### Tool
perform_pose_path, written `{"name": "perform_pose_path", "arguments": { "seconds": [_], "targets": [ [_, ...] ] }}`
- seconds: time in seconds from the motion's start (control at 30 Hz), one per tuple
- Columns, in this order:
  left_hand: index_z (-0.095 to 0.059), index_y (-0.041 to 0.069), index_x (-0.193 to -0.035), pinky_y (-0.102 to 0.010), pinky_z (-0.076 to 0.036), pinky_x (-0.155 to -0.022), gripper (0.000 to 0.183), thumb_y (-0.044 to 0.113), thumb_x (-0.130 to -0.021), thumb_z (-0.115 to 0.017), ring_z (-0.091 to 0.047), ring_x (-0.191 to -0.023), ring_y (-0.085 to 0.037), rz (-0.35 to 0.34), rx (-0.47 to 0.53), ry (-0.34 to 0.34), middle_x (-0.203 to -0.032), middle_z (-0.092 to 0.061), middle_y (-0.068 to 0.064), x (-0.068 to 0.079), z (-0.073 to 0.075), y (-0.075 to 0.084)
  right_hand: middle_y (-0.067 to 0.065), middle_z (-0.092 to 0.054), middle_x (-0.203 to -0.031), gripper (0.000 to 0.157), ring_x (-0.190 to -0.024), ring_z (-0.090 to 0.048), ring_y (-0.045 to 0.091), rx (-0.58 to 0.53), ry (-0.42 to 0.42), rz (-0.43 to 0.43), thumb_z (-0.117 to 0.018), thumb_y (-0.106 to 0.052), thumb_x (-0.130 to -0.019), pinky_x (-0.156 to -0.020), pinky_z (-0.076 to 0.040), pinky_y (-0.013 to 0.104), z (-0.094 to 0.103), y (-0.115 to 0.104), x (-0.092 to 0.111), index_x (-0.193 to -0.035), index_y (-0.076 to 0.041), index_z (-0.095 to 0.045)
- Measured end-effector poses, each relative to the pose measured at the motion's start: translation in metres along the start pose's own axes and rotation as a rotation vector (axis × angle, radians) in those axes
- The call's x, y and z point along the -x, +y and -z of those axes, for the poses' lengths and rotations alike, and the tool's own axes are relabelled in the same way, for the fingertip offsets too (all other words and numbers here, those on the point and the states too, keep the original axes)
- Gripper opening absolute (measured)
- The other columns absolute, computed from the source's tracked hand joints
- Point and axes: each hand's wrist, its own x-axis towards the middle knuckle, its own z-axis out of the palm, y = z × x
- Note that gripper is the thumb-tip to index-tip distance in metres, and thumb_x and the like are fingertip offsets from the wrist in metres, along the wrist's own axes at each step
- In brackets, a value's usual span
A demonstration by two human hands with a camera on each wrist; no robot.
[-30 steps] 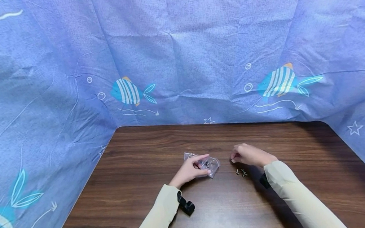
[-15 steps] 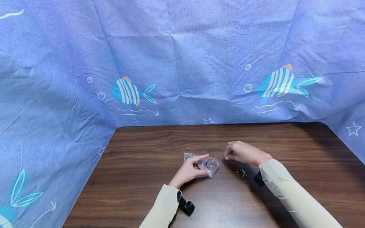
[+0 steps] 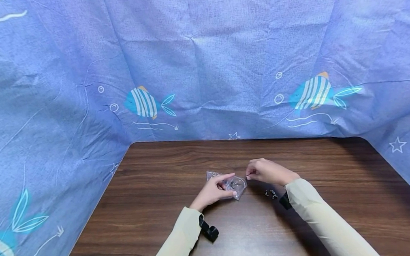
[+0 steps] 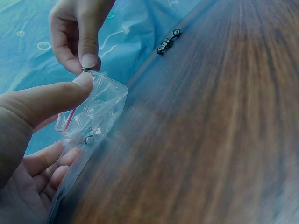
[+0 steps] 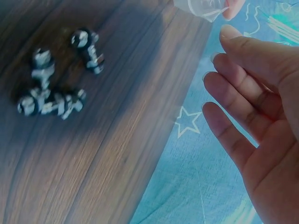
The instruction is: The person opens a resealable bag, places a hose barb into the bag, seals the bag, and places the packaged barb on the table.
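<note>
A clear zip bag with a few small metal pieces inside stands over the table, held by my left hand. In the left wrist view its mouth shows a pink strip, and the thumb presses on the rim. Just right of that mouth, my right hand pinches a small metal screw between thumb and fingertips; most of it is hidden. Several similar shiny screws lie in a loose group on the wood below my right wrist. Their exact shape is blurred.
The brown wooden table runs back to a blue fish-print cloth hanging behind and at the sides. A black strap mount sits on my left wrist.
My right hand has moved left from above the loose screws to the mouth of the bag, with the small screw between its fingertips. My left hand and the bag have stayed in place.
</note>
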Motion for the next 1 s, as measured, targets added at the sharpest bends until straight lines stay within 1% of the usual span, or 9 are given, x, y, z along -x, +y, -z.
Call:
{"name": "perform_pose_path", "arguments": {
  "seconds": [0.23, 0.43, 0.6, 0.83, 1.0],
  "targets": [
    [-0.059, 0.014, -0.133, -0.019, -0.042, -0.061, 0.060, 0.020, -0.078, -0.081, -0.049, -0.069, -0.006, 0.009, -0.033, -0.005, -0.077, -0.056, 0.000, 0.001, 0.001, 0.001, -0.004, -0.065, -0.084, 0.004, -0.077, -0.060, 0.005, 0.000, -0.010, 0.023, -0.070, -0.006, -0.084, -0.071, -0.052, 0.022, -0.002, -0.006, -0.006, -0.086, -0.010, -0.072],
    [-0.059, 0.014, -0.133, -0.019, -0.040, -0.061, 0.059, 0.021, -0.078, -0.080, -0.049, -0.069, -0.008, 0.012, -0.038, -0.005, -0.079, -0.058, -0.007, 0.002, 0.001, 0.001, -0.005, -0.064, -0.085, 0.004, -0.076, -0.058, 0.004, -0.009, -0.024, -0.005, -0.070, -0.008, -0.084, -0.070, -0.052, 0.021, -0.004, -0.013, -0.011, -0.087, -0.011, -0.072],
    [-0.059, 0.014, -0.133, -0.020, -0.040, -0.061, 0.059, 0.019, -0.078, -0.080, -0.049, -0.070, -0.010, 0.021, -0.021, -0.006, -0.083, -0.060, -0.013, 0.002, 0.001, 0.003, -0.004, -0.064, -0.085, 0.004, -0.075, -0.058, 0.004, -0.022, -0.026, 0.007, -0.070, -0.007, -0.084, -0.069, -0.051, 0.021, -0.005, -0.016, -0.013, -0.087, -0.009, -0.072],
    [-0.060, 0.014, -0.132, -0.019, -0.041, -0.061, 0.059, 0.018, -0.078, -0.080, -0.048, -0.069, -0.007, 0.018, -0.027, 0.003, -0.082, -0.058, -0.008, 0.000, 0.000, 0.003, -0.003, -0.065, -0.085, 0.005, -0.075, -0.058, 0.005, -0.024, -0.003, 0.043, -0.070, -0.006, -0.084, -0.069, -0.051, 0.021, -0.007, -0.016, -0.014, -0.088, -0.008, -0.072],
    [-0.060, 0.015, -0.132, -0.019, -0.041, -0.062, 0.059, 0.018, -0.077, -0.081, -0.048, -0.069, -0.006, 0.015, -0.026, 0.004, -0.081, -0.058, -0.007, 0.000, 0.000, 0.002, -0.003, -0.066, -0.086, 0.006, -0.076, -0.059, 0.005, -0.030, -0.015, 0.021, -0.070, -0.007, -0.084, -0.071, -0.052, 0.022, -0.006, -0.017, -0.015, -0.089, -0.008, -0.072]
  ]
}}
